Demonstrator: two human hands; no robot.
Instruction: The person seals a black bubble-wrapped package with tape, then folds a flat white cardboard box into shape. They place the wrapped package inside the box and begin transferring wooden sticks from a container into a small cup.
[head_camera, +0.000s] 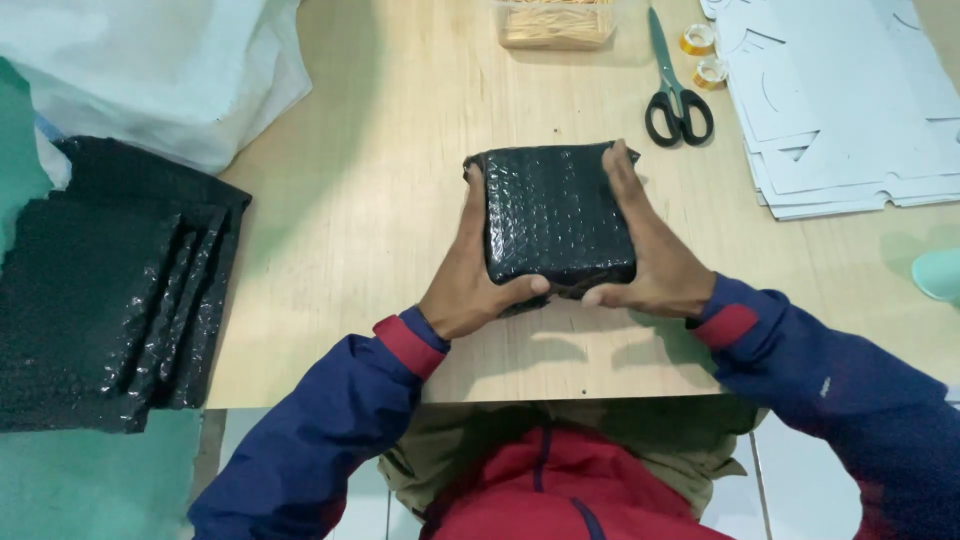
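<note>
A block-shaped parcel wrapped in black bubble wrap (553, 213) lies on the wooden table (370, 200), near its front edge. My left hand (470, 280) grips the parcel's left side, fingers along the edge and thumb pressed on the near face. My right hand (645, 255) holds the right side the same way, fingers stretched up to the far corner. Both thumbs meet at the near edge of the parcel.
A stack of black bubble-wrap sheets (100, 290) lies at the left. Black-handled scissors (676, 95), two tape rolls (703, 55) and a box of thin sticks (556, 22) sit at the back. Flat white cardboard cut-outs (850, 100) are piled at the right; a white bag (160, 60) at far left.
</note>
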